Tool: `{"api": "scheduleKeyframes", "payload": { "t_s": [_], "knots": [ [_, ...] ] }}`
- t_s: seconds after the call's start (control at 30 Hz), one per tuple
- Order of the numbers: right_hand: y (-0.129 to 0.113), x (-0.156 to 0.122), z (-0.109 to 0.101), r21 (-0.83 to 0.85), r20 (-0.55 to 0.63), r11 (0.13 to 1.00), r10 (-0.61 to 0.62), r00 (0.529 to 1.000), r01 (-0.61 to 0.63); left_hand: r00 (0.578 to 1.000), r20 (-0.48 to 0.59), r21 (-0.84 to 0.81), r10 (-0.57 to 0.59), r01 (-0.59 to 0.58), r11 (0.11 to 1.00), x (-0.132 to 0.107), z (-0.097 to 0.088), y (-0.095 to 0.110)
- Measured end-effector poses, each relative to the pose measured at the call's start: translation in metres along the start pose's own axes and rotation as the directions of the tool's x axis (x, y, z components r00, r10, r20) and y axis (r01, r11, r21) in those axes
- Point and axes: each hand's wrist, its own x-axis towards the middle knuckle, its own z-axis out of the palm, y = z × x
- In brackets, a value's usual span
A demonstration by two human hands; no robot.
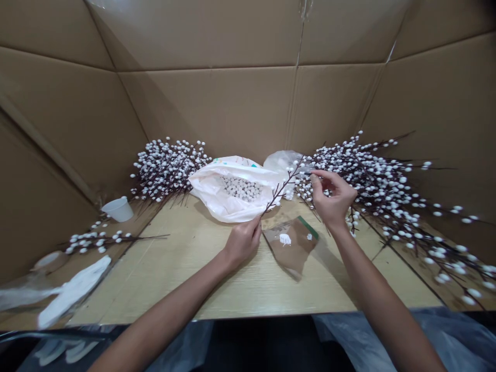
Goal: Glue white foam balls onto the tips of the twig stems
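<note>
A pussy-willow stem (282, 188) is gripped near its lower end by the closed left hand (242, 243) and is held tilted upward above the worktop (232, 289), toward its far edge. The right hand (333, 199) is partly closed, with its fingertips (313, 175) just beside the upper stem; contact cannot be confirmed. A white plastic bag (217, 194) containing loose white buds lies behind the stem. A clear resealable bag (290, 248) lies between the hands. Pussy-willow branches (372, 186) are piled at the far right corner.
</note>
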Motion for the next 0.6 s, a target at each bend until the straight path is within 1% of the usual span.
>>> {"api": "scheduleKeyframes", "payload": {
  "t_s": [0.33, 0.47, 0.6],
  "knots": [
    [0.003, 0.005, -0.001, -0.025, -0.092, 0.998, 0.051, 0.994, -0.053, 1.000, 0.005, 0.031, 0.009, -0.009, 0.999, 0.000, 0.000, -0.001],
    [0.006, 0.010, -0.003, -0.034, -0.161, 0.996, 0.078, 0.984, -0.084, 0.999, 0.028, 0.067, 0.034, -0.036, 0.997, 0.000, 0.001, -0.004],
    [0.011, 0.015, -0.005, 0.000, -0.208, 0.994, 0.103, 0.973, -0.106, 0.995, 0.064, 0.096, 0.075, -0.081, 0.992, 0.000, 0.000, -0.008]
  ]
}}
